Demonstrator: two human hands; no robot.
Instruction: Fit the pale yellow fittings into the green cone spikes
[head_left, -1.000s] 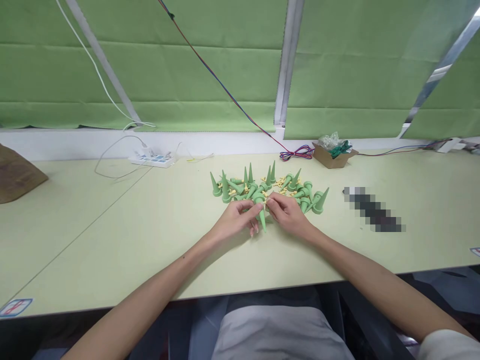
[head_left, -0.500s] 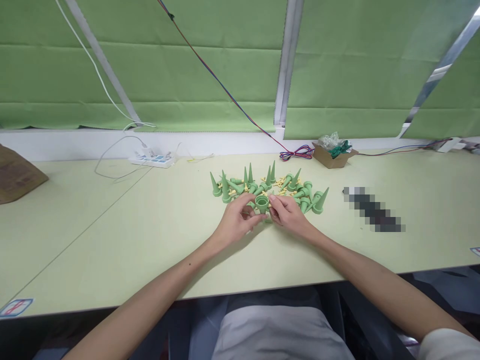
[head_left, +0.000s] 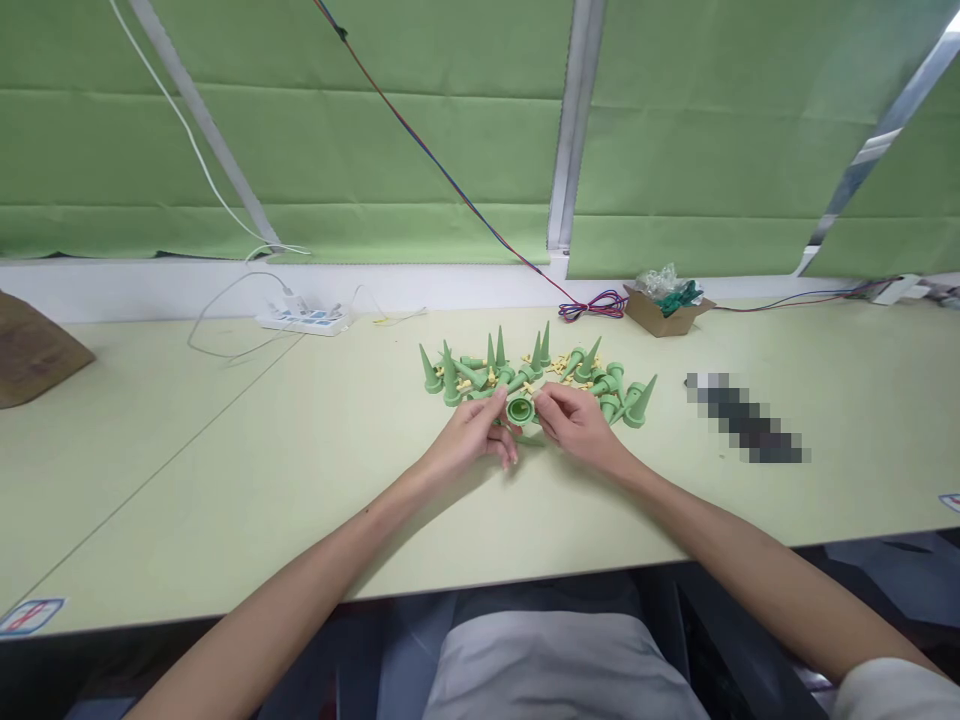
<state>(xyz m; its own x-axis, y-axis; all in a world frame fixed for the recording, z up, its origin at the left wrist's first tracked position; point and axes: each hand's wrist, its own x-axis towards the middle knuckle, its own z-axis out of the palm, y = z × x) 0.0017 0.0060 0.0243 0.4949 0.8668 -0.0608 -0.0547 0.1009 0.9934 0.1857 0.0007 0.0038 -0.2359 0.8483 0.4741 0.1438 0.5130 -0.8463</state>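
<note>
A green plastic cone (head_left: 520,409) with a round open rim is between my hands, its opening facing me. My left hand (head_left: 474,432) holds it at the left side of the rim, thumb and index finger on it, the lower fingers loosely curled. My right hand (head_left: 576,424) is closed at the cone's right side, its fingertips pinched; what lies between them is too small to make out. Just behind my hands is a pile of green cones (head_left: 450,380), some upright and some lying down, with small yellow pieces (head_left: 562,364) among them.
A cardboard box (head_left: 664,318) with plastic wrap and green items stands at the back right, beside coiled red and blue wire (head_left: 594,306). A power strip (head_left: 304,320) lies at the back left. A brown object (head_left: 37,350) is at the far left, and a blurred dark object (head_left: 750,420) at right.
The cone has tilted, its opening turning more toward me, and shifted slightly left and down. My left thumb and fingers have changed position around it.
</note>
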